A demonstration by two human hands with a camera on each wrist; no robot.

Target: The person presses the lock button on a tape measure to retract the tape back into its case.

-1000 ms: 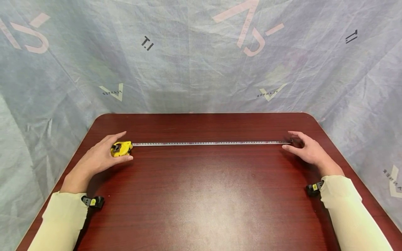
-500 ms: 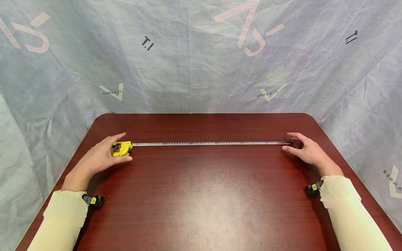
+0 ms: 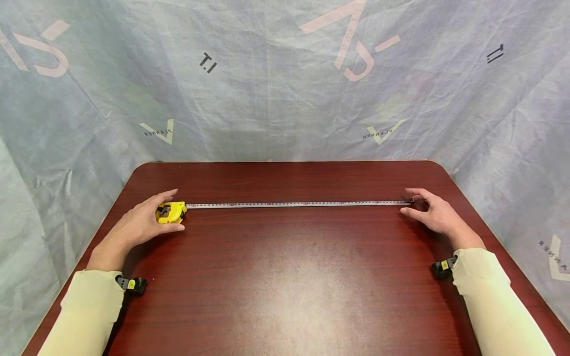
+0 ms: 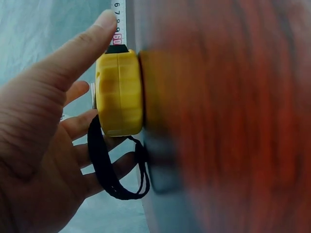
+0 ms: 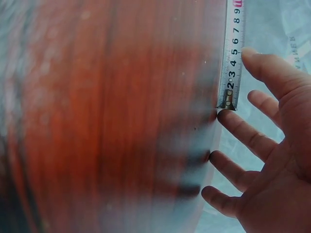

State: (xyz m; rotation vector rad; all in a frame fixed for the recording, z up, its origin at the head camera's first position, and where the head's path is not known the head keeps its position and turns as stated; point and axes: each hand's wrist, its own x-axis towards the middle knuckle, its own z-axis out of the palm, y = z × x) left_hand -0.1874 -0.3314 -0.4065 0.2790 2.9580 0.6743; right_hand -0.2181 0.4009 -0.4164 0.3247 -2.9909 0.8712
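A yellow tape measure (image 3: 171, 212) lies on the table at the left, its black strap (image 4: 99, 165) hanging in a loop in the left wrist view. Its white blade (image 3: 285, 204) is drawn out straight toward the right. My left hand (image 3: 140, 221) spreads around the case, thumb on the near side and fingers on the far side, without gripping it. At the blade's other end, my right hand (image 3: 436, 213) stands with fingers apart around the metal end hook (image 5: 227, 102). In the right wrist view the fingertips are by the hook and the thumb is beside the blade.
The dark red wooden table (image 3: 285, 267) has rounded far corners. A grey-blue cloth (image 3: 267, 89) with printed letters hangs behind it and at both sides. Black wrist cameras (image 3: 133, 285) sit at both cream sleeves (image 3: 485, 291).
Almost nothing differs. The head view shifts very slightly, and the left thumb draws back a little. The tape measure and its extended blade stay in place.
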